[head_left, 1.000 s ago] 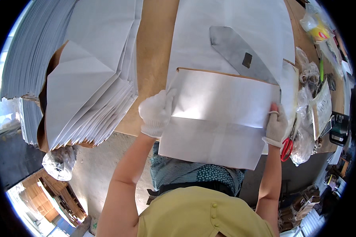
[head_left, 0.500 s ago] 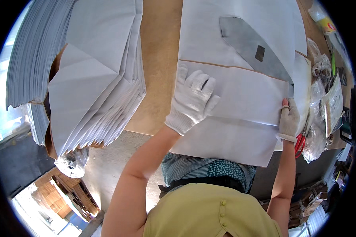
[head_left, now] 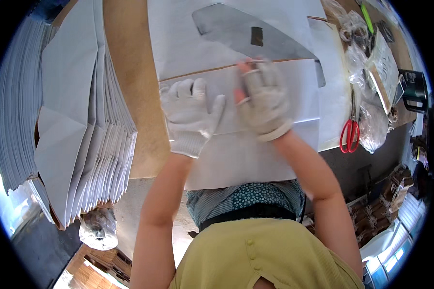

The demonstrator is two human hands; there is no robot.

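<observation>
A folded sheet of white paper (head_left: 241, 166) with a brown edge and a crease across it lies in front of me, its near part over the table's edge. My left hand (head_left: 190, 115), in a white knit glove, rests flat on its left side with the fingers spread. On the middle of the sheet is my right hand (head_left: 266, 98), blurred by motion, its fingers stretched out and some fingertips bare. Neither hand grips anything. Just beyond the sheet's far edge lies a flat grey template (head_left: 231, 31) with a dark square patch, on more white paper.
A thick stack of folded white paper (head_left: 65, 130) stands at the left on the brown table (head_left: 125, 62). Red-handled scissors (head_left: 349, 135), clear plastic bags (head_left: 372, 127) and a dark mug (head_left: 413, 89) are at the right. Another plastic bag (head_left: 99, 229) hangs low at the left.
My right hand has left the sheet's right edge and moved left onto its middle. My left hand remains flat on the left side. The whole view has shifted.
</observation>
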